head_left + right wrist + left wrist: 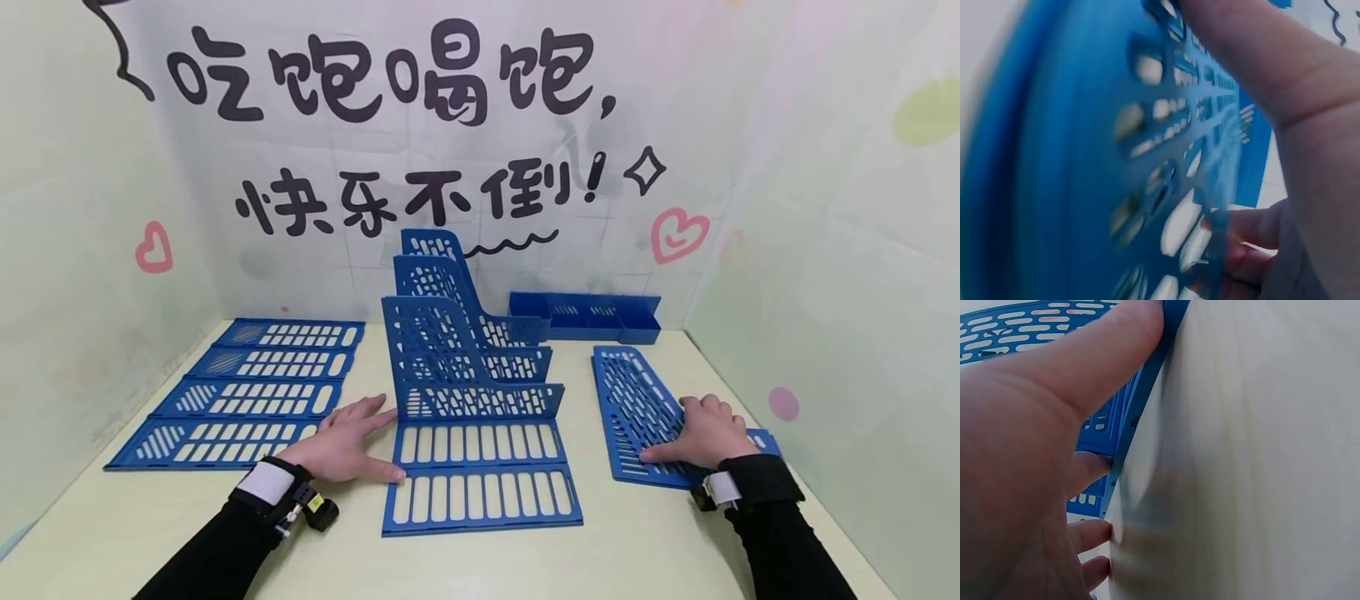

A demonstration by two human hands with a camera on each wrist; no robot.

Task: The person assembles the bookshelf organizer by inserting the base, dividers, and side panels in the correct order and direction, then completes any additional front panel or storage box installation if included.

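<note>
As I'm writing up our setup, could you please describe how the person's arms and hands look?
The person wears long black sleeves and black wristbands, each with a whitish panel and small black wrist camera; the left camera's mount shows a yellow mark. The left hand and right hand are bare, without gloves.

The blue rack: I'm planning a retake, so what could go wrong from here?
The right hand grips lattice panels that look stacked, so two might come up together. The left hand touches the base along its left edge, so sideways pressure could slide it.
</note>
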